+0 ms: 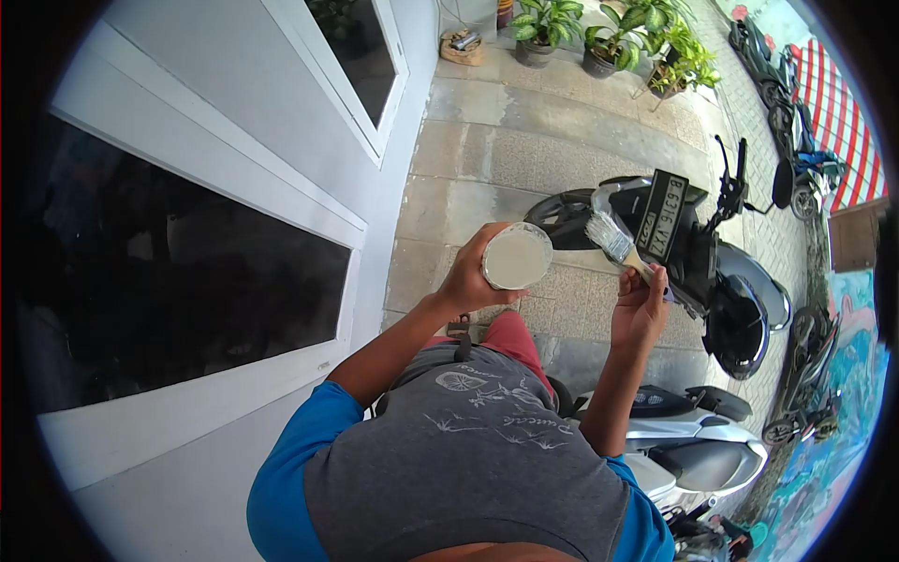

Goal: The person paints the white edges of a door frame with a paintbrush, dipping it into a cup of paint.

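Observation:
My left hand (476, 273) is wrapped round a round cup of pale grey-white paint (517, 257), held upright in front of my body. Its rim is smeared with paint. To the right, my right hand (642, 302) grips the handle of a paintbrush (615, 240). The brush's whitish, paint-covered bristles point up and left, apart from the cup. Behind the brush, a black motorcycle (712, 267) with a number plate stands on the paving.
A white wall with framed dark windows (197, 272) runs along the left. Potted plants (604, 58) and a small sack (462, 49) stand at the top. A silver scooter (698, 450) is at the lower right, with more motorcycles (803, 173) beyond.

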`<state>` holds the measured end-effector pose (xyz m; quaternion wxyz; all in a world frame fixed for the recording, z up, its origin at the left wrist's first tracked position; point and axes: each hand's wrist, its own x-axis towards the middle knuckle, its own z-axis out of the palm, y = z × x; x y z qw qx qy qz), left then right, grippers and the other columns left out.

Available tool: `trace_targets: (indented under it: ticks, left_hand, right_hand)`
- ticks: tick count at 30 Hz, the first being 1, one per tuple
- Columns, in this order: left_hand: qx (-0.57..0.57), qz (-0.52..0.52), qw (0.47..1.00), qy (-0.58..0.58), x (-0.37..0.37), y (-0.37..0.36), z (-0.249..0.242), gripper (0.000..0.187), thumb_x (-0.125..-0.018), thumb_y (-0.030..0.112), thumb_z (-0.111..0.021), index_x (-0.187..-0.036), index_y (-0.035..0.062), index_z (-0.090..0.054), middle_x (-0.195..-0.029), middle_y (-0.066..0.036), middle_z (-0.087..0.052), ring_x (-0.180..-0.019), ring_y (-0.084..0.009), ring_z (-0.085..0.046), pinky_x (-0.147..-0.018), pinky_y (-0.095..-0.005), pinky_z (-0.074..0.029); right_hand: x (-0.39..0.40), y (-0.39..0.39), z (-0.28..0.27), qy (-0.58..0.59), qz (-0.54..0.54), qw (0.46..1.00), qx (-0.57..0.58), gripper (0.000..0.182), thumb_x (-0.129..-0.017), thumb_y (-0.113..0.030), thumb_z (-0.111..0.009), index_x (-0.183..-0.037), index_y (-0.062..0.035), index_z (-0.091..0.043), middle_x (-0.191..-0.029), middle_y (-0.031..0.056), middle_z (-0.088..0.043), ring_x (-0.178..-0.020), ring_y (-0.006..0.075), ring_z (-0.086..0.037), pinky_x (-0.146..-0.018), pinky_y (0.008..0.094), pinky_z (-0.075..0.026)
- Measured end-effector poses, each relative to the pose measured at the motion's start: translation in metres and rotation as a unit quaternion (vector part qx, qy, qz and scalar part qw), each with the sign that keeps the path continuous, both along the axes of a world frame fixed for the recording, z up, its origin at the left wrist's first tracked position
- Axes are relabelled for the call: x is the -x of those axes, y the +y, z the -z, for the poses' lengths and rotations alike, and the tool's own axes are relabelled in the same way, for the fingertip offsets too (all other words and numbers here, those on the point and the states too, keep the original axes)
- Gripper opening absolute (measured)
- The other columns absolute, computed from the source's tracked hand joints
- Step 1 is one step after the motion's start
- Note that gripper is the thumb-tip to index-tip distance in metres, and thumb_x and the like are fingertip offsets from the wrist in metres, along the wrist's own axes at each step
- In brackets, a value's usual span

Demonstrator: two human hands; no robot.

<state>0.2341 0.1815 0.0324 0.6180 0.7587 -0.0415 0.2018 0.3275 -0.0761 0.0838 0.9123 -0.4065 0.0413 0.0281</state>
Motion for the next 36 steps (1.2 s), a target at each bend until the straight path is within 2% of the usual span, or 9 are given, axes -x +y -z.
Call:
trace_targets:
  ticks: [2,12,17,25,27,29,31,35,36]
  left_hand:
    - [-0.016,-0.021,0.999,-0.024,-0.026,0.008,0.001,0.093,-0.062,0.028,-0.095,-0.138,0.0031,-0.047,-0.124,-0.010,-0.061,-0.114,-0.0205,-0.061,-0.097,-0.0351,-0.049]
    - [0.036,-0.126,0.991,-0.003,-0.142,0.018,-0.003,0.094,-0.063,0.027,-0.093,-0.139,0.0017,-0.044,-0.121,-0.010,-0.062,-0.112,-0.0204,-0.061,-0.097,-0.0350,-0.049]
    - [0.092,-0.177,0.980,0.023,-0.179,0.027,-0.010,0.096,-0.061,0.023,-0.093,-0.139,-0.0001,-0.043,-0.123,-0.011,-0.061,-0.114,-0.0205,-0.061,-0.099,-0.0361,-0.049]
    - [0.040,-0.205,0.978,0.007,-0.245,0.095,-0.009,0.094,-0.063,0.019,-0.092,-0.140,0.0001,-0.042,-0.125,-0.012,-0.060,-0.117,-0.0223,-0.060,-0.100,-0.0364,-0.049]
    - [0.047,-0.201,0.978,0.005,-0.264,0.119,-0.009,0.093,-0.063,0.018,-0.092,-0.140,0.0003,-0.042,-0.125,-0.012,-0.060,-0.117,-0.0226,-0.060,-0.100,-0.0364,-0.049]
    - [0.051,-0.188,0.981,0.011,-0.282,0.143,-0.010,0.092,-0.063,0.017,-0.092,-0.139,0.0005,-0.043,-0.125,-0.012,-0.060,-0.117,-0.0225,-0.060,-0.100,-0.0362,-0.048]
    - [0.041,-0.193,0.980,0.004,-0.299,0.166,-0.014,0.092,-0.063,0.018,-0.092,-0.139,0.0006,-0.043,-0.125,-0.012,-0.060,-0.117,-0.0222,-0.059,-0.100,-0.0360,-0.048]
    - [0.011,-0.204,0.979,-0.001,-0.335,0.214,-0.011,0.092,-0.062,0.018,-0.093,-0.139,0.0011,-0.044,-0.126,-0.012,-0.059,-0.116,-0.0223,-0.059,-0.100,-0.0362,-0.048]
    - [0.012,-0.204,0.979,0.001,-0.341,0.224,-0.011,0.092,-0.062,0.018,-0.093,-0.139,0.0011,-0.044,-0.126,-0.012,-0.059,-0.116,-0.0223,-0.059,-0.100,-0.0362,-0.048]
  right_hand:
    - [-0.035,0.011,0.002,-0.010,-0.018,1.000,-0.004,0.021,-0.099,-0.021,-0.063,-0.105,-0.0016,-0.060,-0.096,0.0109,-0.069,-0.084,0.0209,-0.070,-0.081,0.0312,-0.058]
    - [-0.210,0.057,-0.016,-0.050,-0.179,0.982,0.041,0.012,-0.097,-0.014,-0.065,-0.100,-0.0041,-0.060,-0.096,0.0096,-0.068,-0.084,0.0189,-0.068,-0.080,0.0317,-0.056]
    - [-0.274,0.092,-0.026,-0.046,-0.211,0.976,0.040,0.011,-0.096,-0.012,-0.066,-0.101,-0.0034,-0.060,-0.096,0.0099,-0.068,-0.085,0.0198,-0.069,-0.081,0.0320,-0.056]
    - [-0.355,0.181,-0.061,-0.115,-0.272,0.955,0.023,0.014,-0.094,-0.002,-0.064,-0.105,0.0011,-0.055,-0.104,0.0176,-0.066,-0.086,0.0250,-0.070,-0.082,0.0353,-0.059]
    - [-0.376,0.205,-0.074,-0.200,-0.311,0.927,0.060,0.016,-0.093,-0.001,-0.065,-0.105,0.0017,-0.055,-0.105,0.0187,-0.065,-0.085,0.0244,-0.070,-0.080,0.0343,-0.059]
    - [-0.393,0.234,-0.086,-0.215,-0.318,0.921,0.065,0.017,-0.091,-0.001,-0.068,-0.103,0.0033,-0.057,-0.101,0.0188,-0.067,-0.083,0.0233,-0.070,-0.078,0.0329,-0.059]
    - [-0.408,0.260,-0.097,-0.284,-0.365,0.878,0.126,0.017,-0.089,0.000,-0.070,-0.102,0.0049,-0.060,-0.095,0.0175,-0.069,-0.082,0.0217,-0.070,-0.076,0.0313,-0.058]
    - [-0.425,0.322,-0.118,-0.302,-0.389,0.845,0.211,0.017,-0.087,-0.003,-0.074,-0.098,0.0051,-0.064,-0.090,0.0132,-0.071,-0.079,0.0177,-0.069,-0.074,0.0297,-0.056]
    - [-0.433,0.339,-0.117,-0.382,-0.383,0.795,0.275,0.017,-0.086,-0.004,-0.075,-0.097,0.0038,-0.066,-0.090,0.0114,-0.072,-0.078,0.0156,-0.068,-0.072,0.0297,-0.055]
